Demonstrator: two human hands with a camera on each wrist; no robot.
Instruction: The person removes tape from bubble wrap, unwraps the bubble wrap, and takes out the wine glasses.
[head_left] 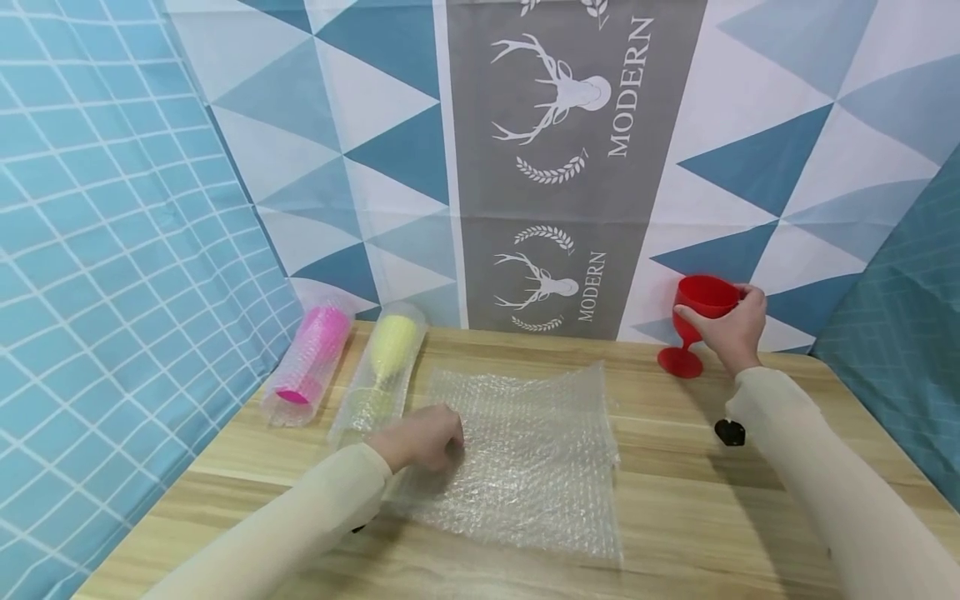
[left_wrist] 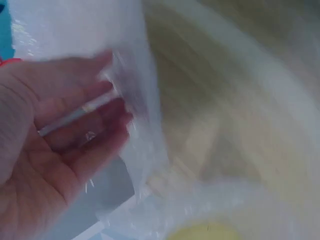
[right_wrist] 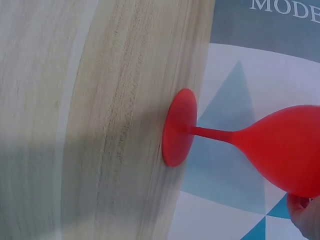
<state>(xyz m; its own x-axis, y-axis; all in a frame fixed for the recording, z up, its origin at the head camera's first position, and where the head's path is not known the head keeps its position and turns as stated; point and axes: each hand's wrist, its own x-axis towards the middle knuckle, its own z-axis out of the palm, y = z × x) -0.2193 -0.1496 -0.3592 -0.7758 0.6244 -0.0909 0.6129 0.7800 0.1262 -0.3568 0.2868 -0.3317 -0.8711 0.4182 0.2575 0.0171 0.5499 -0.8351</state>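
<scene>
In the head view my right hand grips the bowl of a red plastic goblet at the back right, thumb on the near side. The goblet is upright, its round foot at the tabletop near the back edge in the right wrist view. My left hand is over the left edge of a flat bubble wrap sheet. In the left wrist view its fingers are loosely bent, tips at the edge of the wrap, with gaps between them.
At the back left lie a pink goblet and a yellow goblet, each rolled in bubble wrap. The wooden table ends against a patterned cloth backdrop. Blue checked cloth hangs along the left side.
</scene>
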